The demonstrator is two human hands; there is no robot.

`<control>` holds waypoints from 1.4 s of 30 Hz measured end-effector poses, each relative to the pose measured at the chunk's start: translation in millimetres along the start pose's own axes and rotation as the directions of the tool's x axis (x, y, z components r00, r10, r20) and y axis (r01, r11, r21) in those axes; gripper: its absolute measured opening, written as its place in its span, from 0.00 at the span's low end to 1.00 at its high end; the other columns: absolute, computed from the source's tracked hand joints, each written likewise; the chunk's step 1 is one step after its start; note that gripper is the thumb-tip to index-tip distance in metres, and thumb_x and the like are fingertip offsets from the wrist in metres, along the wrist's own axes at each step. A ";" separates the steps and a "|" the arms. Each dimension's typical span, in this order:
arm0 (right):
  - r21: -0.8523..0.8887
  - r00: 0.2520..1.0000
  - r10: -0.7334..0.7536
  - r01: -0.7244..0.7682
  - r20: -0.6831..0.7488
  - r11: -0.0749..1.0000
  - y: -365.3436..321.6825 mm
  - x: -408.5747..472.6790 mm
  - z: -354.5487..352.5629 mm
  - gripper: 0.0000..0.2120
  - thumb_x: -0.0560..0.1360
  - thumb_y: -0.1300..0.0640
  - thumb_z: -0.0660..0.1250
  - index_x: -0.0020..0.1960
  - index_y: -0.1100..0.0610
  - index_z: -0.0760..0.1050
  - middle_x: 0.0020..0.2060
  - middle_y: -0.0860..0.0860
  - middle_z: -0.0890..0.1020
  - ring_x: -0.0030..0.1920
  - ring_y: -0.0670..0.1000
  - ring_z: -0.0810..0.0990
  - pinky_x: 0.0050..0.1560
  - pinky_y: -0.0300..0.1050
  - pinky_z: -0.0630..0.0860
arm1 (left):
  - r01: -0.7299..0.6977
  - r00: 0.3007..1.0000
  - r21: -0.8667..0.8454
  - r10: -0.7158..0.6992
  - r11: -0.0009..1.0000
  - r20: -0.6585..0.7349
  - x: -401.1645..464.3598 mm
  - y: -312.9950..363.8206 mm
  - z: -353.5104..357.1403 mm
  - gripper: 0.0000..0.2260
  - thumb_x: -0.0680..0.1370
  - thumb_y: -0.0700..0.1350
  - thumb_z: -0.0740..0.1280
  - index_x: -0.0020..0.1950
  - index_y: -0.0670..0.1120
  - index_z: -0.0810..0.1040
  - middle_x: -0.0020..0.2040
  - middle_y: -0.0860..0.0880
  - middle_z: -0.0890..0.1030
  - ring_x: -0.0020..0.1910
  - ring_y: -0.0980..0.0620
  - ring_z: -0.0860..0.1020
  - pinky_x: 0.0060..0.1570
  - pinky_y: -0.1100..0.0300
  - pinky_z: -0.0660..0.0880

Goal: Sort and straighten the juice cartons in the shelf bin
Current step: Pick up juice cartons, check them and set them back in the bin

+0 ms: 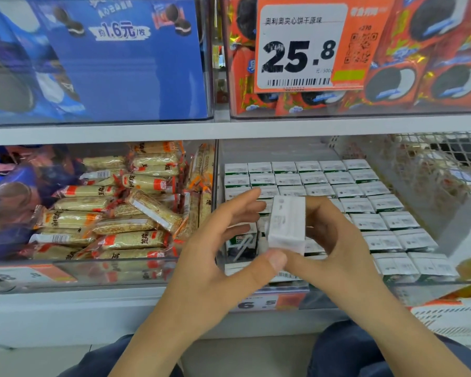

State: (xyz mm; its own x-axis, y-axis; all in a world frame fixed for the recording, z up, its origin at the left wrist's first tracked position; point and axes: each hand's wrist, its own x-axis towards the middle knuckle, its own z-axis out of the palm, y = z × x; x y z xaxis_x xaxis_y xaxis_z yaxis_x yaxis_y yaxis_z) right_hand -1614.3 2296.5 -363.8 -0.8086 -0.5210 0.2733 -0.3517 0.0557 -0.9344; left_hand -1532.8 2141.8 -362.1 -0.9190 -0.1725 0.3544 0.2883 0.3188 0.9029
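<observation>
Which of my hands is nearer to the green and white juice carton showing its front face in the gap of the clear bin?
Left. The left hand has fingers reaching just above that green and white juice carton; the right hand sits farther right, holding a white carton.

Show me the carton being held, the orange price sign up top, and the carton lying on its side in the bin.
Held carton [287, 223]: head view, middle of its white top face.
Orange price sign [301, 46]: head view, white panel by the printed price.
Tipped carton [241, 240]: head view, green-and-white face with the straw.

both hands [272, 240] hold one carton [287, 224] above bin [392, 288].
</observation>
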 end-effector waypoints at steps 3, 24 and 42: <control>-0.089 0.998 -0.017 0.022 0.055 0.996 -0.2 -2.6 1.3 0.24 0.60 0.46 0.74 0.54 0.43 0.75 0.50 0.43 0.81 0.53 0.45 0.79 0.53 0.37 0.75 | -0.011 0.999 0.039 0.010 0.999 0.033 -0.7 0.9 -0.8 0.29 0.68 0.58 0.72 0.68 0.64 0.69 0.64 0.62 0.75 0.66 0.58 0.73 0.63 0.53 0.71; 0.108 0.992 -0.021 0.007 0.125 0.994 2.1 3.5 -17.7 0.27 0.57 0.49 0.77 0.55 0.38 0.77 0.53 0.43 0.83 0.53 0.45 0.81 0.53 0.36 0.76 | -0.020 0.998 -0.161 0.009 0.987 -0.069 4.9 3.0 -22.4 0.30 0.58 0.60 0.80 0.59 0.60 0.77 0.56 0.55 0.82 0.58 0.55 0.79 0.55 0.60 0.77; -0.130 0.979 -0.203 0.202 0.009 0.971 8.1 0.7 -17.5 0.29 0.61 0.59 0.75 0.57 0.36 0.73 0.58 0.37 0.75 0.60 0.42 0.75 0.51 0.31 0.75 | -0.135 0.974 0.454 0.201 0.881 -0.101 0.8 -5.7 -12.9 0.26 0.65 0.49 0.76 0.58 0.64 0.70 0.58 0.66 0.73 0.60 0.68 0.71 0.56 0.77 0.64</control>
State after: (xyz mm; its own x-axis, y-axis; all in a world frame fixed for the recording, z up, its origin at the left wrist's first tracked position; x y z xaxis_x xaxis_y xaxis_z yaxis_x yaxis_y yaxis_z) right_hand -1626.0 2311.5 -367.2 -0.7163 -0.5290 0.4551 -0.5663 0.0595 -0.8221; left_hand -1531.7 2127.9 -363.9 -0.8103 -0.1977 0.5517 0.2564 0.7269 0.6371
